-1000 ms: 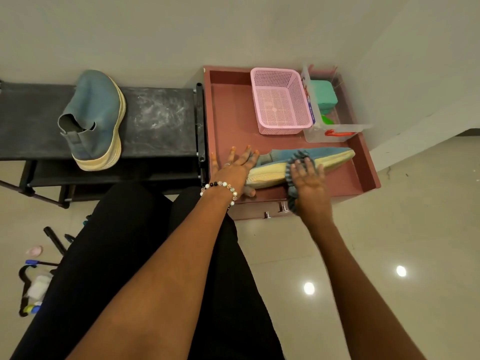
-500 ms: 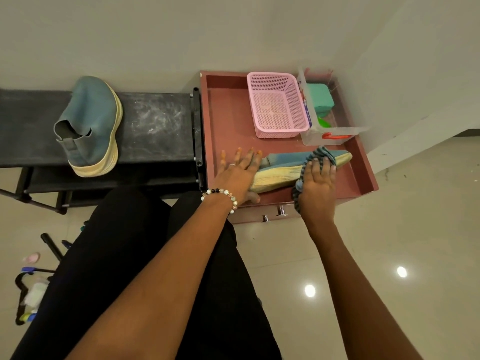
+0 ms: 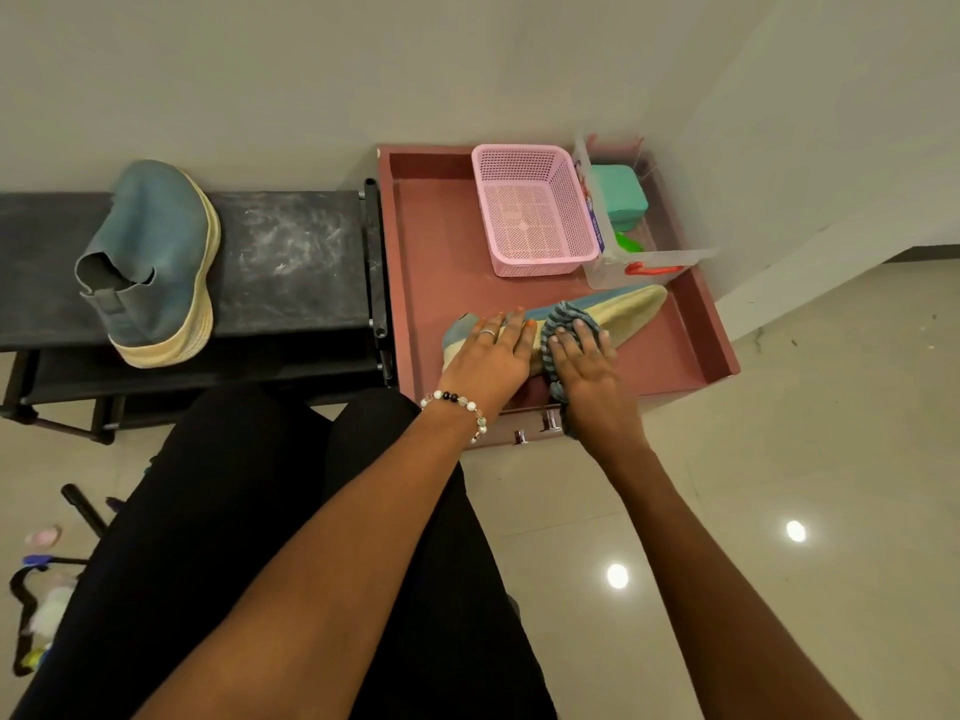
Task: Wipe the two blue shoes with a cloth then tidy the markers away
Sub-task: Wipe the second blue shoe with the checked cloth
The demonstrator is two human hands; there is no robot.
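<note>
head view: only one camera
left hand (image 3: 485, 358): fingers flat and spread, pressing heel end of shoe (image 3: 631, 309), steadying it
right hand (image 3: 587, 363): pressing cloth (image 3: 563, 317) on shoe's middle; fingers look fairly straight, grip on cloth underneath hard to tell
shoe: on its side in red tray (image 3: 719, 345), toe toward right wall, front of pink basket (image 3: 535, 210); blue upper, pale yellow sole
second shoe (image 3: 150, 257): on black rack (image 3: 291, 262), well apart from hands, same colours
markers: dark bits on floor (image 3: 727, 511) at lower left, probably; too small to confirm
risk: shoe skids under the wipe if left hand eases; cloth bunches, loses contact
risk 2: toe knocks clear box (image 3: 639, 262) just beside it
</note>
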